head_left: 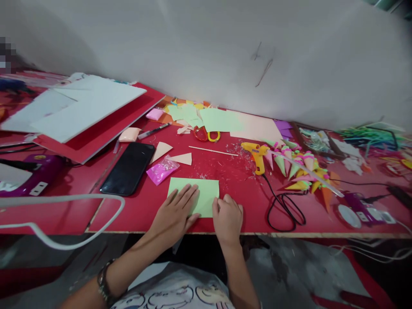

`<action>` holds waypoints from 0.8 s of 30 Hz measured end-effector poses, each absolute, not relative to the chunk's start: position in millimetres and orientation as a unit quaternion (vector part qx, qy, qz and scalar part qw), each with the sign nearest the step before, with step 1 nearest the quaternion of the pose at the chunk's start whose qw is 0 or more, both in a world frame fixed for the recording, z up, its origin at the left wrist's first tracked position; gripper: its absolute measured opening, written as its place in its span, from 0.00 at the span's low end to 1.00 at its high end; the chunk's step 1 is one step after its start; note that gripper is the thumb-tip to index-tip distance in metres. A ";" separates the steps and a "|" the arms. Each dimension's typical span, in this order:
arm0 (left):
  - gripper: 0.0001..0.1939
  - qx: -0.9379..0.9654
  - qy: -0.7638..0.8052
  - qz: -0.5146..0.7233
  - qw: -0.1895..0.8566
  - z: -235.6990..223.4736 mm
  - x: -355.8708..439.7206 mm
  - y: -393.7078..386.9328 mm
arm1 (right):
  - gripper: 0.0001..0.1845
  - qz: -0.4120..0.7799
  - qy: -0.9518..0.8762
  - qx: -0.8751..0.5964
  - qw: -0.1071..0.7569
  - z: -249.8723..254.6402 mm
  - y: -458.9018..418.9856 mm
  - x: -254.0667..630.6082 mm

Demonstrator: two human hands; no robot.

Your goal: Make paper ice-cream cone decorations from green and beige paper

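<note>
A light green sheet of paper (206, 193) lies on the red table in front of me. My left hand (177, 210) rests flat on its left part, fingers stretched out. At the sheet's right edge, my right hand (228, 216) is closed, with fingers curled and pressed against that edge; the fingertips are partly hidden. Just beyond the sheet are a small pink plastic packet (163, 170) and cream paper pieces (183, 159). A thin white stick (213, 150) lies farther back. To the right is a yellow glue gun (257, 155) with a black cord.
A black phone (128, 168) and white boards (93, 103) lie left. Red-and-yellow-handled scissors (213, 136) sit near green paper scraps (220, 120). Small paper cones (301, 165) are heaped right, near a purple power strip (363, 210). A white cable loop (120, 206) hangs over the front edge.
</note>
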State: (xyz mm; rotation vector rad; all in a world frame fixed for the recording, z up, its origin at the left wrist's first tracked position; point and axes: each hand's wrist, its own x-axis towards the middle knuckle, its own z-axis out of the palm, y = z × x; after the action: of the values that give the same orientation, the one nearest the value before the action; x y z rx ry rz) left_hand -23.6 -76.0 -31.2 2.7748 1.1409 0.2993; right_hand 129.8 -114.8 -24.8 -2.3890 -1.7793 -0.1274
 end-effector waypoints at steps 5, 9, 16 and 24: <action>0.27 0.918 0.383 0.088 0.056 -30.7 -25.4 -75.5 | 0.17 -0.037 -0.591 -0.802 0.079 -23.7 -114.0 129.9; 0.25 0.917 0.387 0.086 0.039 -31.0 -26.6 -75.4 | 0.17 -0.035 -0.587 -0.806 0.073 -23.6 -113.7 130.1; 0.24 0.924 0.376 0.074 -0.010 -30.2 -46.9 -70.1 | 0.17 -0.032 -0.585 -0.808 0.064 -24.4 -114.0 130.0; 0.25 0.925 0.378 0.033 -0.021 -26.6 -86.7 -65.7 | 0.14 -0.061 -0.577 -0.813 0.058 -24.2 -119.2 129.4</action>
State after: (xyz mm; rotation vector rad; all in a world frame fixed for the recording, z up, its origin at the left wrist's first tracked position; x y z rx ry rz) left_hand -86.7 -65.7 -26.6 2.9463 1.2026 0.1051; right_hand 129.4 -119.2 -24.2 -2.4618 -1.7476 -0.1856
